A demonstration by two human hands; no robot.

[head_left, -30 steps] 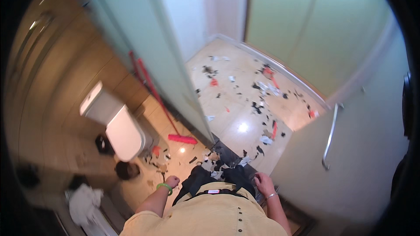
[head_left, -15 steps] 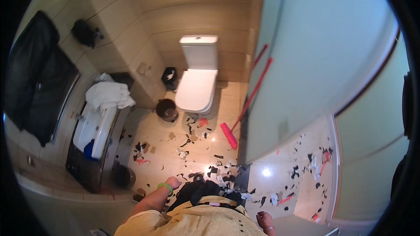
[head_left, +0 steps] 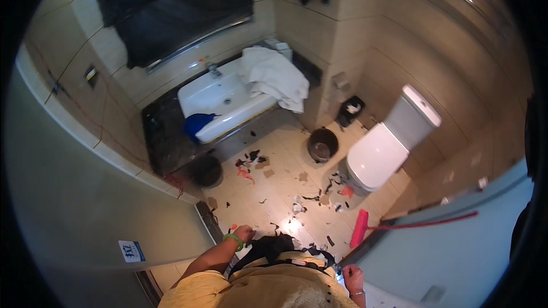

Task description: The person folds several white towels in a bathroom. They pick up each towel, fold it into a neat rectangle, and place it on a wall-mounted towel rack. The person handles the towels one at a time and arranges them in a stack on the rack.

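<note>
My left hand point(head_left: 245, 232), with a green bangle at its wrist, hangs in front of my body with the fingers curled closed; nothing shows in it. To the right, my right hand point(head_left: 353, 278) is likewise curled, a thin bracelet at the wrist, and appears to hold nothing. Both hands are in the air above a tiled floor point(head_left: 282, 188) strewn with torn black, white, brown and pink scraps point(head_left: 251, 158). Beyond my right hand a pink broom point(head_left: 359, 228) with a red handle leans at the glass partition. Neither hand touches it.
A white sink point(head_left: 208, 100) with a white towel point(head_left: 273, 77) and blue cloth point(head_left: 198, 125) is at far left. A toilet point(head_left: 377, 157), brown bucket point(head_left: 323, 145) and small black bin point(head_left: 350, 111) stand beyond. A dark bucket point(head_left: 206, 171) sits below the counter; a door point(head_left: 97, 194) borders the left.
My view has swung left, bringing the sink and the door into fuller view. The toilet and broom now appear farther right. Both hands stay low beside my body, still curled.
</note>
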